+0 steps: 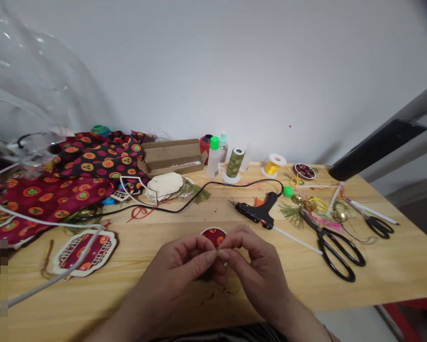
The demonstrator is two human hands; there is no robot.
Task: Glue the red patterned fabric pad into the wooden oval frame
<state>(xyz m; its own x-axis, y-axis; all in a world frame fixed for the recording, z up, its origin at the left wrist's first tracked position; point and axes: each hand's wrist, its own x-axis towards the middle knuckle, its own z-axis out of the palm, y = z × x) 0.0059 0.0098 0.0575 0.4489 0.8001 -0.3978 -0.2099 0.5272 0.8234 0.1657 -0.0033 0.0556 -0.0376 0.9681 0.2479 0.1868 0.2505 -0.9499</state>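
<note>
Near the table's front edge, my left hand (188, 263) and my right hand (251, 261) meet with thumbs and forefingers pinched together. Between them shows a small round piece (213, 233) with dark red patterned fabric and a pale rim. My left fingers curl around its side, while most of it is hidden. Whatever is in my right pinch is too small to name; a tiny white spot shows by that thumb. Just beyond my hands lies a black hot glue gun (259, 211) with a white glue stick (297, 240) in its rear.
Black-handled scissors (336, 251) and a smaller pair (379, 227) lie at the right. Green thread (235, 162), yellow cord (273, 166), a green-capped bottle (213, 159) and a cardboard box (174, 156) stand behind. Left are patterned fabric (92, 156), an ornament (85, 251) and a white cable (38, 219).
</note>
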